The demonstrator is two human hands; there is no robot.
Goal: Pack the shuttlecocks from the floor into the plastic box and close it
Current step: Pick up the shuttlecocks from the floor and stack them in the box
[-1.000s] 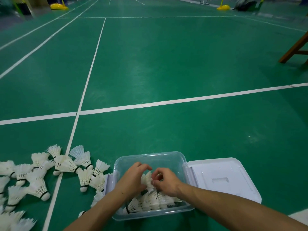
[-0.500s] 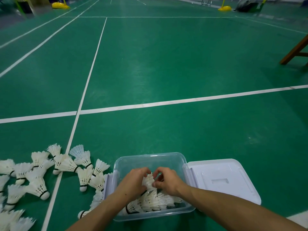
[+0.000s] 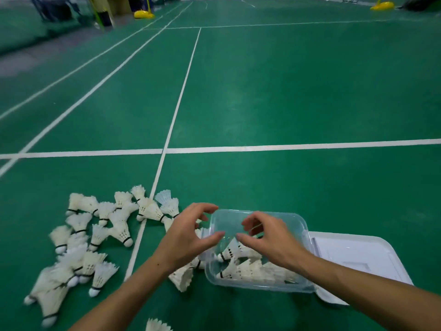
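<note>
A clear plastic box (image 3: 297, 224) stands on the green floor, with several white shuttlecocks (image 3: 241, 268) lying in its near half. Its white lid (image 3: 358, 254) lies flat to the right, touching the box. My left hand (image 3: 188, 237) hovers over the box's left edge, fingers spread and loosely curved, holding nothing. My right hand (image 3: 267, 235) hangs above the box's middle, fingers relaxed and empty. A large scatter of shuttlecocks (image 3: 102, 235) lies on the floor to the left of the box.
White court lines (image 3: 262, 147) cross the floor beyond the box. One more shuttlecock (image 3: 157, 326) shows at the bottom edge. Yellow net-post bases (image 3: 144, 14) and dark bags stand far off at the back.
Both hands have lifted out of the box and let go of the shuttlecocks they were pressing in. The camera has turned left, so the box sits further right in view.
</note>
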